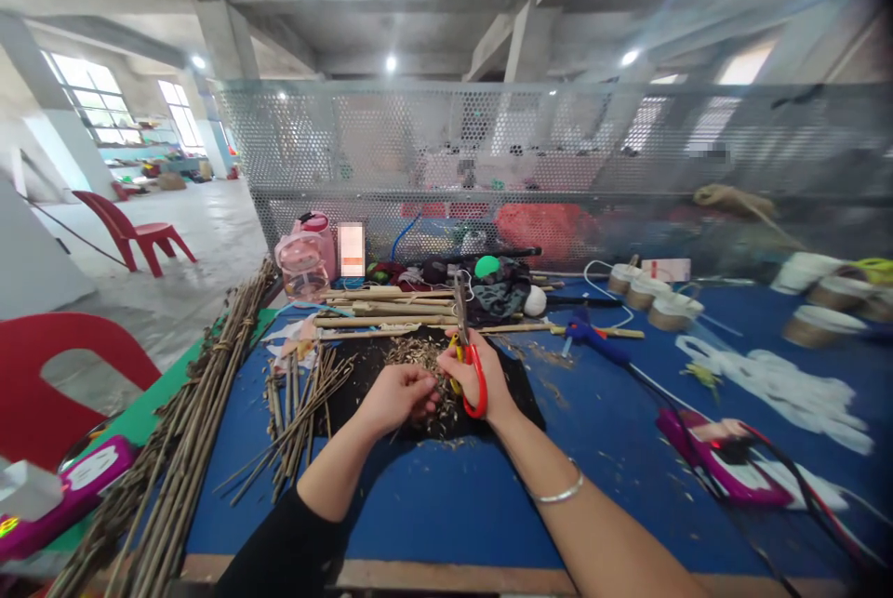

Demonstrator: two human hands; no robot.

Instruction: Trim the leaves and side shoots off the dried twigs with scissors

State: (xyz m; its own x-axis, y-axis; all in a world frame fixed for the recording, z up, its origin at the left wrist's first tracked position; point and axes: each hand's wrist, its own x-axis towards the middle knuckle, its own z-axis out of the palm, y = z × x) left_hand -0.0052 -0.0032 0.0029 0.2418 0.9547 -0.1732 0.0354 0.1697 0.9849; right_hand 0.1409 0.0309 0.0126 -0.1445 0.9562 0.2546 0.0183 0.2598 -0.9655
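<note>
My right hand (480, 375) is closed around red-handled scissors (469, 356), blades pointing up and away. My left hand (399, 396) sits just left of it, fingers curled in a pinch on a thin twig piece that I can barely make out. Both hands hover over a black cloth (516, 393) carrying a heap of short cut twig bits (419, 356). A silver bangle (558, 492) rings my right wrist. Loose thin sticks (299, 412) lie fanned out just left of the cloth.
A blue table (446, 505) holds long stick bundles (188, 431) along its left edge, bamboo lengths (391, 308) behind the cloth, a blue glue gun (593, 338), white cups (656, 300), a pink jug (307, 259). A mesh screen (558, 142) stands behind; red chairs (132, 231) at left.
</note>
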